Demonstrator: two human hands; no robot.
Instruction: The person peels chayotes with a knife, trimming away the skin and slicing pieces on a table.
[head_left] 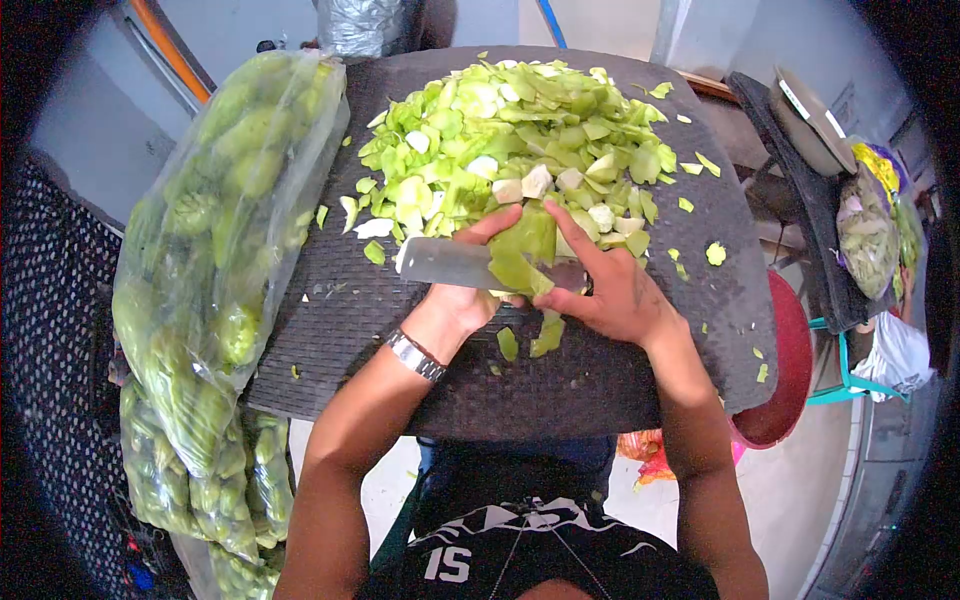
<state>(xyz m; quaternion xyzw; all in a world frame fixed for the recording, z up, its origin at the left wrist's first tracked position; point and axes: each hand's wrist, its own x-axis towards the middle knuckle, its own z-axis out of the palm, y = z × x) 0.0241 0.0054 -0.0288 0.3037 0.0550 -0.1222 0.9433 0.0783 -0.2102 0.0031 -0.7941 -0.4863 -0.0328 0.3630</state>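
A light green vegetable (525, 232) is held between my hands above the dark woven table (330, 300). My left hand (470, 290), below a silver watch, is closed around its left side and underside. A wide cleaver-like blade (440, 264) lies across the vegetable, its free end pointing left. My right hand (615, 290) is closed at the blade's right end, where the handle is mostly hidden, with the index finger stretched along the vegetable. A strip of peel hangs over the blade. Just beyond my hands rises a heap of green peels and pale pieces (540, 125).
A long clear bag of green vegetables (240, 170) lies along the table's left side, with more bags (200, 500) below. On the right are a red tub (785, 370), a dark side table (790, 170) with a basin (815, 125), and a white bag (895, 355).
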